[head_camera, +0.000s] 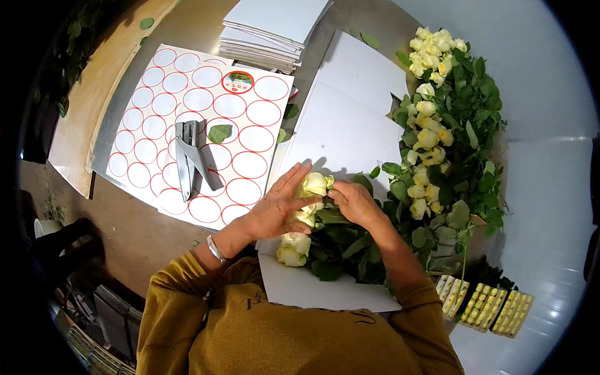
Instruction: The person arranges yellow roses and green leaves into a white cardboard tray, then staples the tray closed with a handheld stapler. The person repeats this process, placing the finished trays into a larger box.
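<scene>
My left hand (280,205) has its fingers spread along the left side of a row of pale yellow roses (294,249), touching the blooms. From the other side, my right hand (355,200) pinches beside the head of the top rose (315,183); its fingertips partly hide what they grip. Dark green leaves (347,248) extend right from these blooms, under my right wrist. The roses lie on white cardboard sheets (333,123), whose near part (323,290) reaches my body.
More yellow roses (427,140) with leafy stems lie along the right. A grey stapler (188,161) and a loose leaf (220,133) rest on sticker sheets (229,105) at left. White card sheets (269,28) are stacked behind. Trays of small yellow items (483,304) sit lower right.
</scene>
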`<state>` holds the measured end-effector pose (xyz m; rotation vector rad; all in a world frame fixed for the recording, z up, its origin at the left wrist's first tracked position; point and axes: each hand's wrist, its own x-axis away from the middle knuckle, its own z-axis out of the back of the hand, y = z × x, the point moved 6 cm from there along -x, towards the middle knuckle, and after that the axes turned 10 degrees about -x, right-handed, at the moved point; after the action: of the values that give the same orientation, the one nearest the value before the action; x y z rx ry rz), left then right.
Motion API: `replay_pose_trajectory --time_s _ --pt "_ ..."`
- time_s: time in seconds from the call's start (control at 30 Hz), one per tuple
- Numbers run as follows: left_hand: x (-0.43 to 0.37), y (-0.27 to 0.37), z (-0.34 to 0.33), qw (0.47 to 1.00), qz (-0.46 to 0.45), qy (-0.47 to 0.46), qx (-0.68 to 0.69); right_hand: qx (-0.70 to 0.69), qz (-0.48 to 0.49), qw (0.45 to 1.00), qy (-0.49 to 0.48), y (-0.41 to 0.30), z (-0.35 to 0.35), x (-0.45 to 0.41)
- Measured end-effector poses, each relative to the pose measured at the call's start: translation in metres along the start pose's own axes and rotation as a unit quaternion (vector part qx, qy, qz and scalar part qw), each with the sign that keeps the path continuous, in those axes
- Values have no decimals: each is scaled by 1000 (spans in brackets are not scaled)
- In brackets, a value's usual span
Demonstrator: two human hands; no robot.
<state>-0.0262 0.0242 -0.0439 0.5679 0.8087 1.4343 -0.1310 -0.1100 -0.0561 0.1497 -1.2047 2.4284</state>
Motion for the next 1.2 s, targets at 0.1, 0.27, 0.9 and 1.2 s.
replay_pose_trajectory --time_s 0.1,0.27,0.9,1.2 --pt "-6 -3 0 997 -39 -44 -58 44 35 997 58 -10 -2 2" --pt "-12 -3 1 999 -7 -44 -8 -5 -48 999 -8 -9 2 -2" --pt "-13 -15 -41 993 3 -37 -113 300 209 921 135 -153 89 -270" --pt "-16 -36 -55 993 -8 12 -117 300 197 929 87 -167 91 -268"
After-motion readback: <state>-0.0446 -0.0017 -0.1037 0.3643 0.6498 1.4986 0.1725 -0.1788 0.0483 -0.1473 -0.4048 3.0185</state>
